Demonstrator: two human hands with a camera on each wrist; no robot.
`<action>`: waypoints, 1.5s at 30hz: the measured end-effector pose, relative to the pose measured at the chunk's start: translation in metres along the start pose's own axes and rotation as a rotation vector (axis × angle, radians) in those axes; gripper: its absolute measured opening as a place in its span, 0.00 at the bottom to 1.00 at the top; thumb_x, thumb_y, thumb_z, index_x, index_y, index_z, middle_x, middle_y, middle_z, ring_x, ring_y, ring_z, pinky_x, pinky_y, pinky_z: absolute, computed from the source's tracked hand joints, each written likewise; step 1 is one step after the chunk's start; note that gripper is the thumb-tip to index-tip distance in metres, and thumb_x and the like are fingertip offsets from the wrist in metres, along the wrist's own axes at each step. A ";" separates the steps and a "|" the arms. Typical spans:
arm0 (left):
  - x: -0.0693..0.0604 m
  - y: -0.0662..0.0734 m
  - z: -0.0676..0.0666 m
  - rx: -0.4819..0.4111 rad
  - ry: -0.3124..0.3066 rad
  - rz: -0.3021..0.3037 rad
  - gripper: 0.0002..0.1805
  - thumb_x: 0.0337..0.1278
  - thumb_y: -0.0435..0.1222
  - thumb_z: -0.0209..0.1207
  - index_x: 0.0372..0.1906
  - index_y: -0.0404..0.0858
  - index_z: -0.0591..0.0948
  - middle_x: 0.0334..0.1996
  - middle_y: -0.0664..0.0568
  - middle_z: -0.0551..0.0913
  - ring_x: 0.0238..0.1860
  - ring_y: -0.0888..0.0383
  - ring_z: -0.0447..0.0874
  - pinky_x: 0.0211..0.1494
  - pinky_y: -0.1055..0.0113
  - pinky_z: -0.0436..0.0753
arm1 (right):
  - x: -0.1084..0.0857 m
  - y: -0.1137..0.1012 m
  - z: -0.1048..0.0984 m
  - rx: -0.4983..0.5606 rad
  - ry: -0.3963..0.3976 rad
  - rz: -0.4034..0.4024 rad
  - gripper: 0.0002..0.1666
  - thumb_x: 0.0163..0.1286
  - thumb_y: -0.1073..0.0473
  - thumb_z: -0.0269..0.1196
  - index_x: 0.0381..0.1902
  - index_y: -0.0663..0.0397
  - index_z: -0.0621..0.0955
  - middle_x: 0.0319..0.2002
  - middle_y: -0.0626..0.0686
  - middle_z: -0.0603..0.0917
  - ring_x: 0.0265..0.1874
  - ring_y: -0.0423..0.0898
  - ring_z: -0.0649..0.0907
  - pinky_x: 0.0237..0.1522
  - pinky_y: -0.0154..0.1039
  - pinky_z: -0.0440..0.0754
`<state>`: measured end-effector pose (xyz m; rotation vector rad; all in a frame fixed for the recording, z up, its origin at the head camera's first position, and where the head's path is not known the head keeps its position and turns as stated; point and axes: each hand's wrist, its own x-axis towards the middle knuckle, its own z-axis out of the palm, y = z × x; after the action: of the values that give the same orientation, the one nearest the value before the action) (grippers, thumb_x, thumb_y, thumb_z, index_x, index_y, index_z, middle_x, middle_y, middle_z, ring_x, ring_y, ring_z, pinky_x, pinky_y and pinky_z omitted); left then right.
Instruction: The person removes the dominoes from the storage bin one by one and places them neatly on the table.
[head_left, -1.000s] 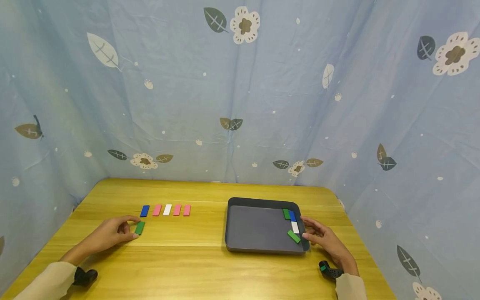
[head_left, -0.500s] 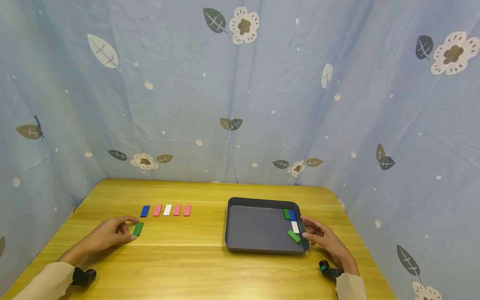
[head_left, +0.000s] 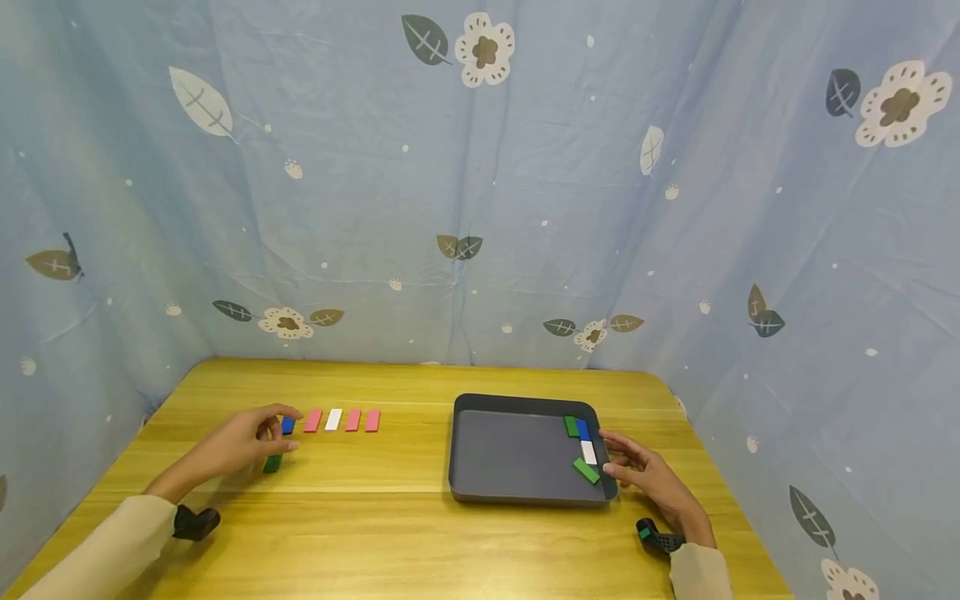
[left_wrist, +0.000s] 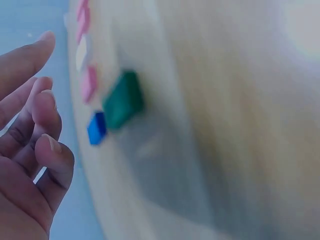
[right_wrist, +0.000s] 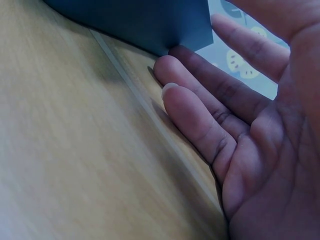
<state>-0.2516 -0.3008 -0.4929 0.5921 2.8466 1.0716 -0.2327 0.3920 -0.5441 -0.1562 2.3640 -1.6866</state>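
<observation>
Your L hand (head_left: 238, 442), fingers apart, hovers by the green block (head_left: 272, 463), lower L of frame; R hand (head_left: 654, 483), also apart, at tray (head_left: 510, 458) rim, lower R, prob. to steady it.

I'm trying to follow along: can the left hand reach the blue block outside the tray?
Likely yes: the left hand looks empty and is close to that blue block, with nothing visible standing between them.
</observation>
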 end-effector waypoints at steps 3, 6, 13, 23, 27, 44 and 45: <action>0.015 0.013 0.004 0.013 0.014 0.054 0.25 0.64 0.43 0.70 0.61 0.36 0.81 0.28 0.57 0.79 0.22 0.61 0.72 0.25 0.67 0.73 | 0.000 -0.001 0.000 -0.001 0.007 0.001 0.37 0.74 0.52 0.67 0.78 0.36 0.68 0.72 0.56 0.70 0.55 0.56 0.77 0.46 0.45 0.80; 0.029 0.027 0.010 0.015 0.016 0.102 0.22 0.64 0.41 0.70 0.59 0.37 0.82 0.29 0.57 0.79 0.23 0.60 0.73 0.27 0.67 0.74 | -0.001 -0.002 0.000 0.001 0.009 -0.001 0.37 0.74 0.52 0.67 0.77 0.36 0.68 0.72 0.57 0.70 0.55 0.56 0.77 0.45 0.45 0.80; 0.062 0.055 0.028 0.016 -0.023 0.166 0.18 0.66 0.33 0.68 0.58 0.39 0.82 0.30 0.56 0.80 0.24 0.61 0.73 0.28 0.67 0.74 | -0.002 -0.001 0.001 0.005 0.000 -0.009 0.37 0.75 0.54 0.67 0.78 0.37 0.68 0.71 0.57 0.70 0.54 0.56 0.78 0.45 0.45 0.81; 0.097 0.086 0.052 -0.077 -0.109 0.226 0.19 0.70 0.41 0.66 0.61 0.42 0.81 0.30 0.53 0.82 0.20 0.49 0.79 0.25 0.64 0.79 | -0.002 -0.002 0.001 0.011 0.003 -0.009 0.37 0.74 0.54 0.67 0.78 0.37 0.68 0.71 0.57 0.71 0.54 0.57 0.78 0.43 0.44 0.81; 0.110 0.099 0.060 -0.062 -0.115 0.250 0.18 0.69 0.41 0.66 0.60 0.43 0.82 0.32 0.55 0.81 0.21 0.54 0.78 0.28 0.64 0.79 | -0.001 -0.002 0.001 0.009 0.003 -0.007 0.37 0.75 0.53 0.66 0.78 0.37 0.68 0.71 0.58 0.70 0.53 0.56 0.78 0.44 0.44 0.81; 0.158 0.155 0.098 -0.021 -0.146 0.381 0.19 0.68 0.43 0.67 0.61 0.45 0.82 0.31 0.58 0.81 0.29 0.62 0.78 0.39 0.63 0.80 | 0.000 0.000 0.001 0.000 0.009 -0.010 0.37 0.74 0.53 0.67 0.78 0.37 0.68 0.71 0.58 0.70 0.55 0.56 0.78 0.44 0.45 0.81; 0.161 0.158 0.100 -0.024 -0.149 0.388 0.19 0.69 0.43 0.67 0.61 0.44 0.82 0.31 0.58 0.81 0.29 0.62 0.78 0.39 0.63 0.80 | 0.000 0.001 0.001 -0.001 0.007 -0.011 0.37 0.74 0.53 0.67 0.78 0.37 0.68 0.71 0.58 0.70 0.55 0.56 0.78 0.44 0.45 0.81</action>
<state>-0.3302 -0.0706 -0.4525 1.2040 2.6482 1.0491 -0.2327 0.3915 -0.5453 -0.1640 2.3737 -1.6930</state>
